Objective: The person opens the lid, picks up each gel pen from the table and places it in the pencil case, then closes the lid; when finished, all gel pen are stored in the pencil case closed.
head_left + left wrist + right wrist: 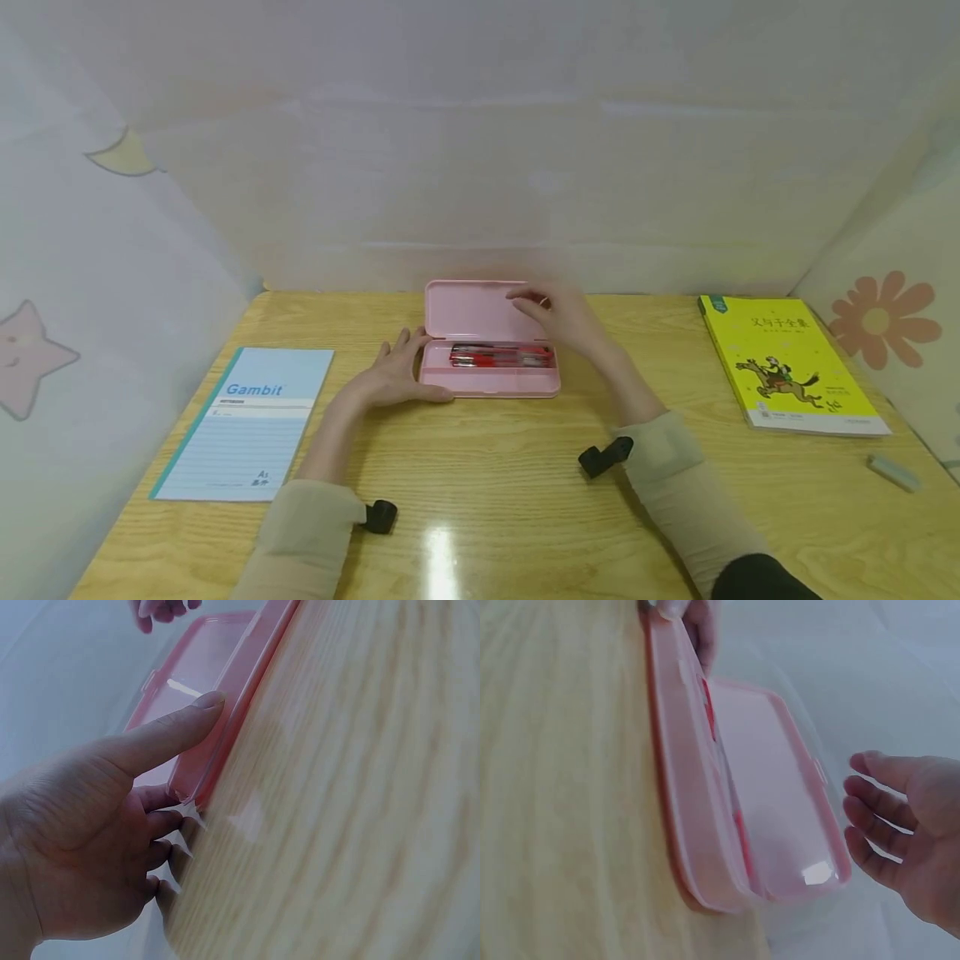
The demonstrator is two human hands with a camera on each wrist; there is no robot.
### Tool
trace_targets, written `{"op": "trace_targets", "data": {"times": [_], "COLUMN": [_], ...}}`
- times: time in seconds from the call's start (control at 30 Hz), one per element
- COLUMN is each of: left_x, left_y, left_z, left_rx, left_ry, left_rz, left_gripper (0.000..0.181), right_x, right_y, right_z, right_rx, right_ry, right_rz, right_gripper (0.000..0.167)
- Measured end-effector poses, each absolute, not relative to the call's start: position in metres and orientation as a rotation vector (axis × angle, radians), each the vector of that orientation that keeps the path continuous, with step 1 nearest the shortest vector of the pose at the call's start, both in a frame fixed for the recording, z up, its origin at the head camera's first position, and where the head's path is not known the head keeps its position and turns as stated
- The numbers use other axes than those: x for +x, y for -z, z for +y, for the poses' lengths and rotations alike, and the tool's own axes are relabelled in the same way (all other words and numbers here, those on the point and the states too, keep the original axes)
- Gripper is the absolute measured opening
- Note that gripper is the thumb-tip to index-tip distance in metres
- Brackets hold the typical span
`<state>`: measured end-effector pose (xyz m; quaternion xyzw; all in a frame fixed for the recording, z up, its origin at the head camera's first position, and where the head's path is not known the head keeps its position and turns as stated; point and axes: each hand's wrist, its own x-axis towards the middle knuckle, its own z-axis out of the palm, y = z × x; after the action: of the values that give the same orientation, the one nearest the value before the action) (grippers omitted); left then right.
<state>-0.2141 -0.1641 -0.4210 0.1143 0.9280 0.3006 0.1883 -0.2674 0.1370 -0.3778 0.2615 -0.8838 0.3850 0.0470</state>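
A pink pencil case [491, 382] stands on the table with its lid [472, 310] raised. Several pens [498, 357] with red and black parts lie in its rear compartment. The left hand [390, 375] holds the case at its left end: the thumb is on the front rim and the fingers are around the side, also seen in the left wrist view [90, 817]. Close to the lid's right edge is the right hand [562, 317], fingers loosely bent and nothing between them. In the right wrist view, a gap shows between the right fingers [874, 817] and the lid.
A light blue notebook [247, 425] lies on the left of the wooden table [480, 467]. On the right are a yellow book [795, 362] and a small grey-green eraser-like block [892, 472]. A pale curtain [480, 167] hangs behind the table.
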Motion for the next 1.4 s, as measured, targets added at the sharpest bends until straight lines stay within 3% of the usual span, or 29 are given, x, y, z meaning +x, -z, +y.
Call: {"op": "trace_targets", "data": {"times": [0.27,0.6,0.83,1.0,1.4], "left_x": [-0.214,-0.217,-0.219,-0.218,-0.216], "left_y": [0.42,0.42,0.422,0.423,0.423], "left_z": [-0.163,-0.16,-0.16,-0.158,-0.157], "left_rx": [0.309,0.315,0.327,0.336,0.329], "left_ry": [-0.863,-0.85,-0.841,-0.845,-0.866], "left_rz": [2.611,2.609,2.616,2.609,2.616], "left_gripper": [0.113,0.111,0.11,0.112,0.11], "right_x": [-0.294,-0.315,-0.331,-0.337,-0.333], "right_y": [0.37,0.374,0.38,0.387,0.388], "right_z": [0.172,0.197,0.192,0.186,0.181], "right_rx": [0.493,0.194,0.188,0.099,0.192], "right_ry": [-1.35,-1.978,-2.114,-2.386,-2.337], "right_rz": [-2.626,-2.815,-3.13,-3.204,-3.24], "right_gripper": [0.041,0.066,0.088,0.089,0.081]}}
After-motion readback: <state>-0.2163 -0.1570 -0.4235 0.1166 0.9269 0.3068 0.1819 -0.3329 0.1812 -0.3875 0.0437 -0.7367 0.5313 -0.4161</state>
